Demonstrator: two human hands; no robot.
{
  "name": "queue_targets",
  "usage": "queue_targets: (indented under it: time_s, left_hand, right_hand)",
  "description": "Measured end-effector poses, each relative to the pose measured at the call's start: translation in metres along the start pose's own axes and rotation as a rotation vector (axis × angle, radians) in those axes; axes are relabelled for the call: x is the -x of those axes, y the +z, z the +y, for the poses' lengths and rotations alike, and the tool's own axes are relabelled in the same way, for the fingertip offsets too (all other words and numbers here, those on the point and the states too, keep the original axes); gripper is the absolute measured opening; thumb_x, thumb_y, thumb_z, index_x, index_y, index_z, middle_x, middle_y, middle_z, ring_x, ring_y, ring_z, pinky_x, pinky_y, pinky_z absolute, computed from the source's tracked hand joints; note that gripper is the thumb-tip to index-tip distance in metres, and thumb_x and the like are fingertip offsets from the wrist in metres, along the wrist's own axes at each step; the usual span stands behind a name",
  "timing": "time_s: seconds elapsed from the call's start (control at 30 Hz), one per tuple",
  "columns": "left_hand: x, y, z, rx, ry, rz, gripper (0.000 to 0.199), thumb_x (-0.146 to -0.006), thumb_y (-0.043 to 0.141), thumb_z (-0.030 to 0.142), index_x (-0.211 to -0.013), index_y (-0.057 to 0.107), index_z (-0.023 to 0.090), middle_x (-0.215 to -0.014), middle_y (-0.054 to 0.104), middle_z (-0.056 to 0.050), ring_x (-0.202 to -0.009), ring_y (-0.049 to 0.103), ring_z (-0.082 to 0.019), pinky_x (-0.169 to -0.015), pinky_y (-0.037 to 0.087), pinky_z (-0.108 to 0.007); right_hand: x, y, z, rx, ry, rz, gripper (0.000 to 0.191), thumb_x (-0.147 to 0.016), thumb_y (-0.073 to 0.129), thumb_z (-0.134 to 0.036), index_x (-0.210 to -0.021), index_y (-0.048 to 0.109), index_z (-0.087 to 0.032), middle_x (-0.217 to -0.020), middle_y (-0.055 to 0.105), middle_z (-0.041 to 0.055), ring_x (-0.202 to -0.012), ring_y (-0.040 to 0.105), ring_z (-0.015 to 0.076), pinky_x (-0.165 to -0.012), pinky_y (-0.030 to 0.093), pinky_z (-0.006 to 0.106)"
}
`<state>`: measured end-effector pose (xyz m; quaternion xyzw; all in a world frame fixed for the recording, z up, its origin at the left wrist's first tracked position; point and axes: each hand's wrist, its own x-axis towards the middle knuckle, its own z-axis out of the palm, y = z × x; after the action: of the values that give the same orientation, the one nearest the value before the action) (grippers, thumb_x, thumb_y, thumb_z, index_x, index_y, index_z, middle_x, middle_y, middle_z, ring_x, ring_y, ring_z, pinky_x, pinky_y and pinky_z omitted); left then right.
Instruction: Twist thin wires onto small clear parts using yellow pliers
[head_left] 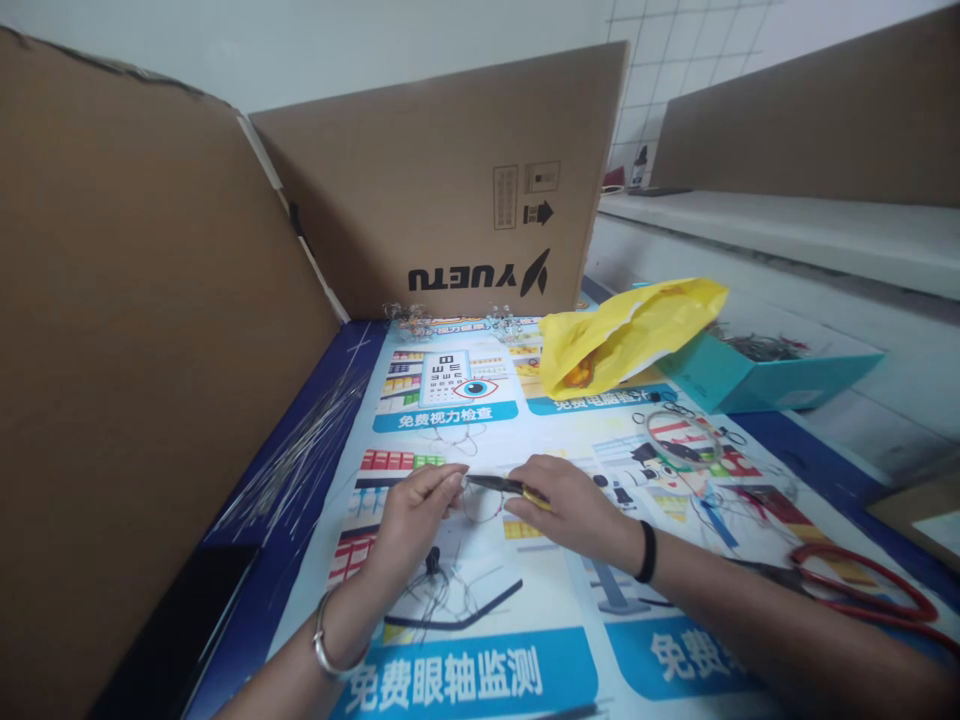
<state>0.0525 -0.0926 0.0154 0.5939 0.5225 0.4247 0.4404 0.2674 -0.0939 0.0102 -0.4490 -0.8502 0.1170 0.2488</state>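
Brown cardboard stands up at the back, and there's the brand on that tall cardboard panel (390,200): "YUETU", black and upside down, printed arrow above it! Down on the desk, a colourful printed sheet (555,600) reads "免费视力检查" under an eye chart and "免费眼轴监测" nearest us, its other captions partly covered.

Now centre stage, the thin wire loop (480,522), fine and faint, hanging just below the pliers' tips between the two hands, a tiny reddish spot on its right side. The left hand (420,508) is closed to a narrow pinch, thumb against forefinger, right at those tips; the right hand (574,503) is wrapped around the black-nosed pliers with yellow handles (495,484), nose pointing left.

Round the outside: straight silvery wires (300,445) fanned at left, a crumpled yellow bag (637,325) leaning by the open teal box (772,378) of tangled dark wire, and red-handled scissors (862,582) beyond the right forearm
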Motion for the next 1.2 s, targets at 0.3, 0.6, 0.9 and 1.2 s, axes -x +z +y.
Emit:
queue_targets:
  time_s: [0.3, 0.6, 0.9, 1.2]
  left_hand:
    - [0.0019, 0.0023, 0.0106, 0.070, -0.067, -0.039, 0.029, -0.079, 0.056, 0.035, -0.097, 0.066, 0.016, -0.069, 0.064, -0.002, -0.057, 0.054, -0.012, -0.052, 0.041, -0.022]
    - [-0.0004, 0.0046, 0.0027, 0.171, -0.107, -0.042, 0.019, -0.078, 0.056, 0.033, -0.077, 0.060, 0.015, -0.063, 0.062, -0.001, -0.052, 0.051, -0.010, -0.051, 0.039, -0.021]
    - [-0.0004, 0.0054, 0.0049, 0.097, -0.146, -0.129, 0.016, -0.078, 0.055, 0.029, -0.069, 0.057, 0.015, -0.051, 0.054, 0.003, -0.045, 0.044, -0.008, -0.047, 0.034, -0.018]
    - [-0.0023, 0.0054, 0.0048, 0.082, -0.180, -0.183, 0.020, -0.077, 0.054, 0.031, -0.066, 0.055, 0.015, -0.046, 0.052, 0.003, -0.043, 0.042, -0.008, -0.046, 0.033, -0.019]
  right_hand:
    - [0.0009, 0.0021, 0.0017, 0.028, 0.056, -0.040, 0.029, -0.087, 0.045, -0.043, -0.095, 0.060, -0.020, -0.084, 0.062, 0.0035, -0.080, 0.056, 0.0159, -0.071, 0.041, 0.026]
    - [-0.0001, 0.0004, 0.0014, 0.029, 0.079, -0.077, 0.032, -0.088, 0.042, -0.045, -0.094, 0.061, -0.020, -0.085, 0.063, 0.0043, -0.081, 0.057, 0.0167, -0.071, 0.041, 0.026]
    - [0.0018, -0.0029, -0.0006, -0.025, 0.080, -0.081, 0.032, -0.086, 0.045, -0.046, -0.097, 0.062, -0.021, -0.084, 0.062, 0.0042, -0.081, 0.056, 0.0169, -0.071, 0.041, 0.026]
    - [0.0012, -0.0007, 0.0023, -0.052, 0.063, -0.070, 0.031, -0.086, 0.046, -0.046, -0.094, 0.062, -0.021, -0.080, 0.062, 0.0035, -0.078, 0.055, 0.0164, -0.068, 0.040, 0.026]
